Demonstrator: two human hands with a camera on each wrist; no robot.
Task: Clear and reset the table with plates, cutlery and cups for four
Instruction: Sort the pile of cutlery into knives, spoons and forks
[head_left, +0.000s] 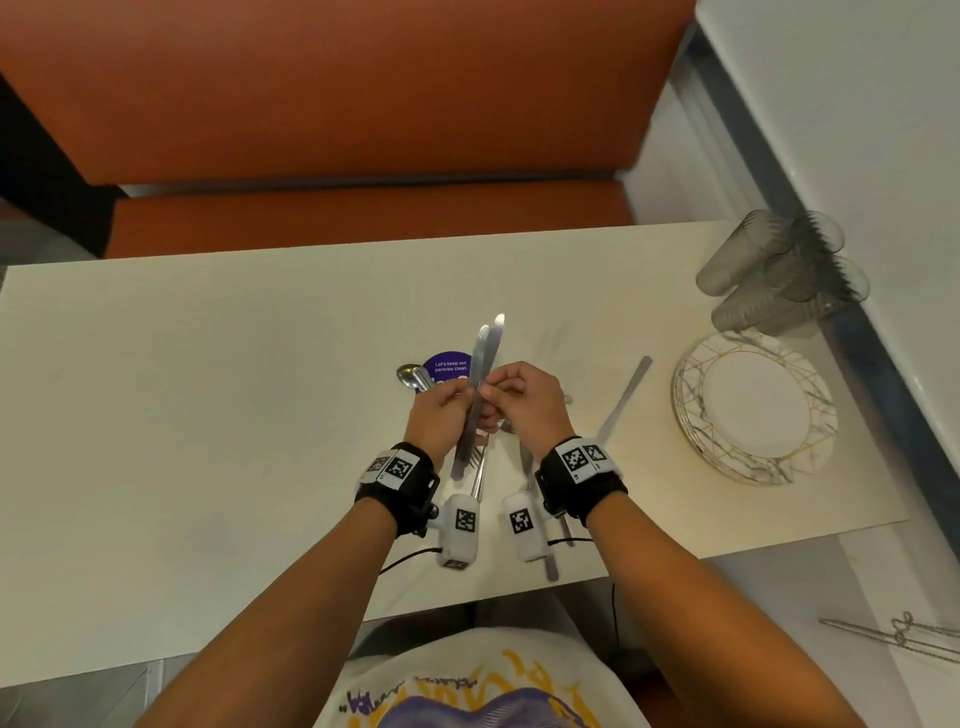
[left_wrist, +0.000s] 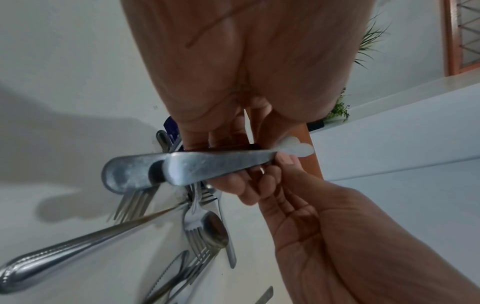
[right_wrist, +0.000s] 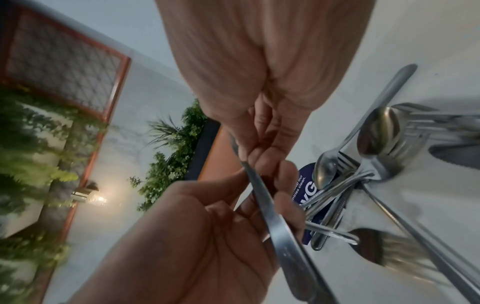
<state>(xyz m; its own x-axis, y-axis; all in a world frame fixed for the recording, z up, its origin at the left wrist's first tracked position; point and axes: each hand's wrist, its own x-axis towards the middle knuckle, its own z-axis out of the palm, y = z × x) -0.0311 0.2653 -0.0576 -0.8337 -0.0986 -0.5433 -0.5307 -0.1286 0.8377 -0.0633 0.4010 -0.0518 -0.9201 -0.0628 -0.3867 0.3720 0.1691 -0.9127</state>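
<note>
Above the middle of the cream table (head_left: 208, 389), my left hand (head_left: 457, 397) grips two steel knives (head_left: 488, 348) side by side, blades pointing away from me. My right hand (head_left: 498, 389) pinches the same knives from the right, at mid-length. In the left wrist view the two knife handles (left_wrist: 182, 168) cross under my curled left fingers, and the right hand's fingertips (left_wrist: 285, 162) press on them. Beneath both hands lies a loose pile of forks and spoons (left_wrist: 202, 226), also seen as cutlery pile (right_wrist: 363, 174). A stack of gold-patterned plates (head_left: 753, 410) and several upturned clear cups (head_left: 779, 270) stand at the right.
One more knife (head_left: 623, 395) lies alone between the pile and the plates. A round purple sticker (head_left: 447, 366) is on the table behind the hands. An orange bench (head_left: 363, 104) runs along the far side. A white wall ledge (head_left: 883, 156) borders the right edge.
</note>
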